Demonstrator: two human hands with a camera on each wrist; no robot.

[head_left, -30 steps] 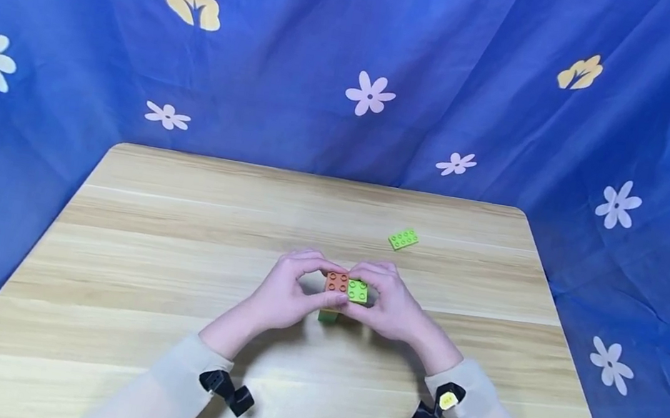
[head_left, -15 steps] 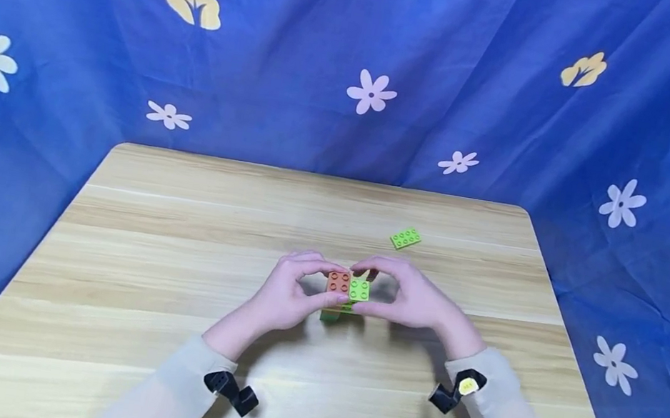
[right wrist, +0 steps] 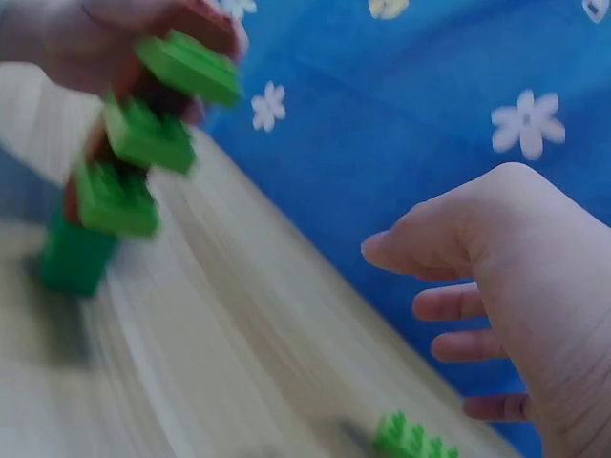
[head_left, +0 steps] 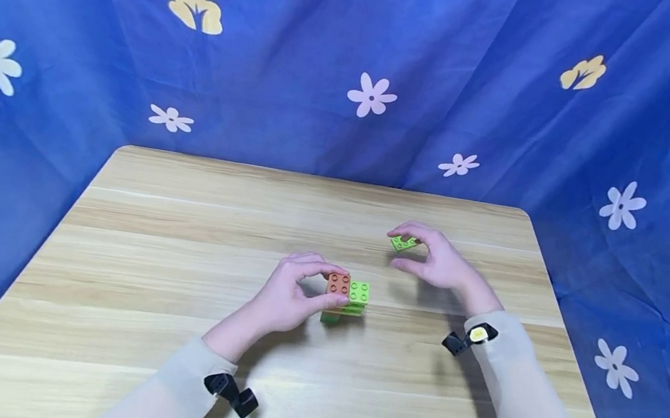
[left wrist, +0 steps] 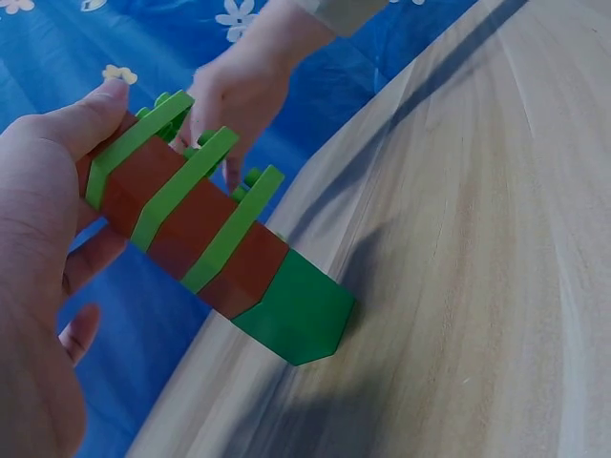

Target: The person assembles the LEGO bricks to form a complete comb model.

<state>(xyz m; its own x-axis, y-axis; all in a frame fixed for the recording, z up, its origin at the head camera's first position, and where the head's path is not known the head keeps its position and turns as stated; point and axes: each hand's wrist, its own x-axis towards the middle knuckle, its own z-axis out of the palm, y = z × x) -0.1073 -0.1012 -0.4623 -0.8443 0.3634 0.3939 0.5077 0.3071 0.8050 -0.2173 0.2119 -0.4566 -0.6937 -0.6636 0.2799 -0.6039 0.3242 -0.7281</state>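
Note:
A tower of toy building bricks stands on the table, made of brown bricks (left wrist: 143, 186) alternating with lime plates (left wrist: 186, 186) on a dark green brick (left wrist: 301, 310) at the bottom. The lime plates stick out to the right side of the tower. My left hand (head_left: 289, 295) grips the top brown brick (head_left: 338, 283) between thumb and fingers. My right hand (head_left: 440, 261) hovers around a loose lime plate (head_left: 402, 245), thumb and fingers apart. In the right wrist view that plate (right wrist: 410, 437) lies below the hand, with a gap between them.
The wooden table (head_left: 159, 342) has its far edge against a blue flowered curtain (head_left: 280, 56), which also hangs along both sides. Each wrist carries a black camera strap (head_left: 229, 392).
My right hand has let go at the tower and moved away to the far right, over the loose lime plate. The left hand keeps its grip on the tower's top.

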